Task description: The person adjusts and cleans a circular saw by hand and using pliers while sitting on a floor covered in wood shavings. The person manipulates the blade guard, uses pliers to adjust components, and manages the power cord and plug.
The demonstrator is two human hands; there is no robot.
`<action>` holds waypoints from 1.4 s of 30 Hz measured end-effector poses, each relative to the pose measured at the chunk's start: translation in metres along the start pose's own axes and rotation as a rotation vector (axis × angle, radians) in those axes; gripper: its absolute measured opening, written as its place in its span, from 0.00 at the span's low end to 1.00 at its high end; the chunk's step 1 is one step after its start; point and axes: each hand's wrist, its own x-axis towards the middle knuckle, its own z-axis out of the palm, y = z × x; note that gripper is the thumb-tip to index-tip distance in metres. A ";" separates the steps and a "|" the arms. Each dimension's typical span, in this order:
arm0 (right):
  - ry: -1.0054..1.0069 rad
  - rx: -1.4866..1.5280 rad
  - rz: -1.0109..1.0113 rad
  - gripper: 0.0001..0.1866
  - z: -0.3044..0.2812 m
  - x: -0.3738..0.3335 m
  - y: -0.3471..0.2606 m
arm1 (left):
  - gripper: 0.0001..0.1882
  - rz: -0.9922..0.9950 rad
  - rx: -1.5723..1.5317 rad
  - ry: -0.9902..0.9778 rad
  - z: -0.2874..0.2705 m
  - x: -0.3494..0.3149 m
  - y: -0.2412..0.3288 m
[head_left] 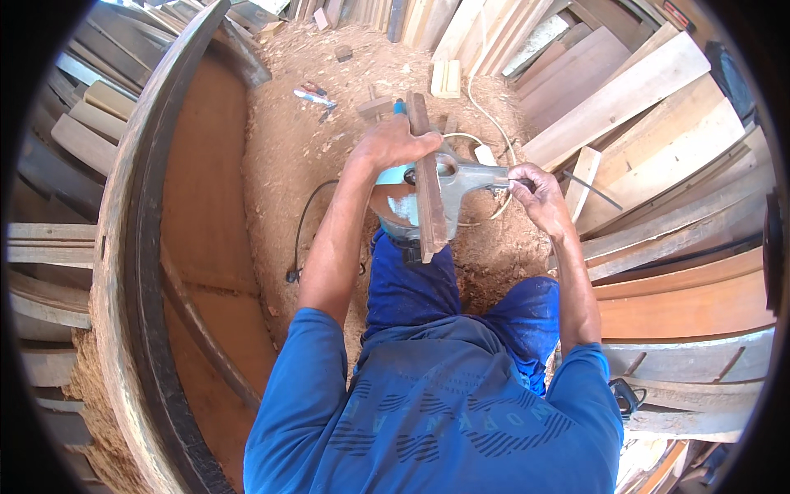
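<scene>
A grooved brown wooden bar (pixel 429 193) lies across a grey power tool that looks like a mitre saw (pixel 477 175), with a round, dusty blue-green plate on its left. My left hand (pixel 393 144) is closed on the upper part of the bar, thumb over its top; some of its fingers are hidden. My right hand (pixel 539 193) is closed round the end of the tool's grey arm, on a dark handle or knob mostly covered by the fingers. The tool stands low in front of my legs, with a blue part showing just above my left hand.
Sawdust covers the ground (pixel 288 66), where pliers (pixel 314 96), wood blocks (pixel 447 79) and a white cable (pixel 495 119) lie. A long curved wooden hull-like piece (pixel 123 247) rises on the left. Stacked boards (pixel 625 99) line the right.
</scene>
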 end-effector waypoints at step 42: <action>-0.024 -0.080 -0.044 0.03 0.004 0.002 -0.015 | 0.51 -0.032 -0.068 -0.129 -0.009 -0.001 -0.005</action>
